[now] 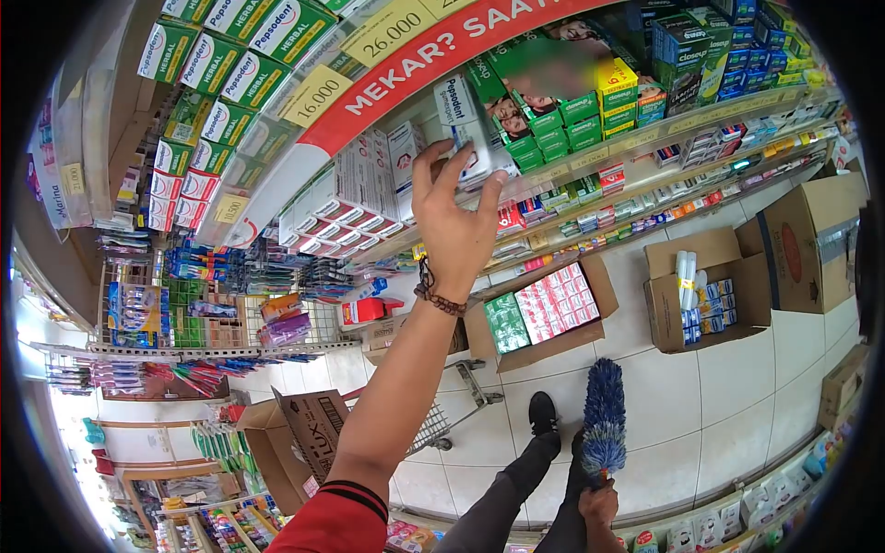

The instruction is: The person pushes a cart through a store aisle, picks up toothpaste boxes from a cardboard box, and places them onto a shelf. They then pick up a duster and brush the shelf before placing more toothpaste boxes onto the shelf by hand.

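My left hand [455,214], a beaded bracelet at its wrist, reaches up to the shelf. Its fingers are bent over a white Pepsodent toothpaste box [476,157] and grip its near end. Beside that box stand stacked white and red toothpaste boxes [355,198] on the left and green Closeup boxes [551,140] on the right. Low down near my legs, my right hand [599,503] is closed around the handle of a blue and grey fluffy duster [605,419], whose head points up.
A clear shelf lip with price tags [316,96] runs before the boxes. On the tiled floor [654,396] are an open carton [599,286] of toothpaste, another carton [666,293] and a taller carton [811,240]. A cart [431,429] and a Lux carton [318,429] stand left of my legs.
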Tool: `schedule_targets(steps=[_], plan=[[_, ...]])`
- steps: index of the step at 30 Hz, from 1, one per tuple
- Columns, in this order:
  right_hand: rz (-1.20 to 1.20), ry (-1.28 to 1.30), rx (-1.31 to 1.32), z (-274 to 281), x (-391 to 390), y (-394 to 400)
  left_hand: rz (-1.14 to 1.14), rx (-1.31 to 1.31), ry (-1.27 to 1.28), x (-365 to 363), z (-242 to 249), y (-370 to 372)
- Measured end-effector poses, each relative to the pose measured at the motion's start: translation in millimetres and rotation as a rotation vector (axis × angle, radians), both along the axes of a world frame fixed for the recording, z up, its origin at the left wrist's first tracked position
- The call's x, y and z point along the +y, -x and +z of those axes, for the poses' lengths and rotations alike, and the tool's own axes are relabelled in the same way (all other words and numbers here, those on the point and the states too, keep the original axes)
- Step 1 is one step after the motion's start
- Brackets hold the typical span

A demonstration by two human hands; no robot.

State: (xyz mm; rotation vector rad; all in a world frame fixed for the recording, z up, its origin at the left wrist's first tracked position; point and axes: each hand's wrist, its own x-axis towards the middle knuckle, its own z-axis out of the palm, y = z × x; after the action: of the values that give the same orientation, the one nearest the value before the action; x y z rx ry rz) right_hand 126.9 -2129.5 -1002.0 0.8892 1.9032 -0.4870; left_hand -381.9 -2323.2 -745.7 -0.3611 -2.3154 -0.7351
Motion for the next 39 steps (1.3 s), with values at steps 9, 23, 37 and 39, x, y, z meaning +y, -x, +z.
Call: schedule_targets(steps=[9, 23, 37, 39], plan=[[0.014, -0.069, 0.013, -15.8, -5.2, -9.9, -0.010, -0.003, -0.011, 6.5, -5.2, 1.5], [0.022, -0.042, 0.023, -3.1, -9.8, -9.8, 0.231, -0.089, 0.309, -19.3, 2.8, -20.3], [0.032, -0.053, 0.081, 5.2, -11.6, -6.4, 0.349, -0.087, 0.316, -28.5, 7.3, 20.3], [-0.019, 0.000, -0.029, 10.0, -9.3, -0.6, 0.445, -0.276, 0.259, -22.8, 14.4, 20.8]])
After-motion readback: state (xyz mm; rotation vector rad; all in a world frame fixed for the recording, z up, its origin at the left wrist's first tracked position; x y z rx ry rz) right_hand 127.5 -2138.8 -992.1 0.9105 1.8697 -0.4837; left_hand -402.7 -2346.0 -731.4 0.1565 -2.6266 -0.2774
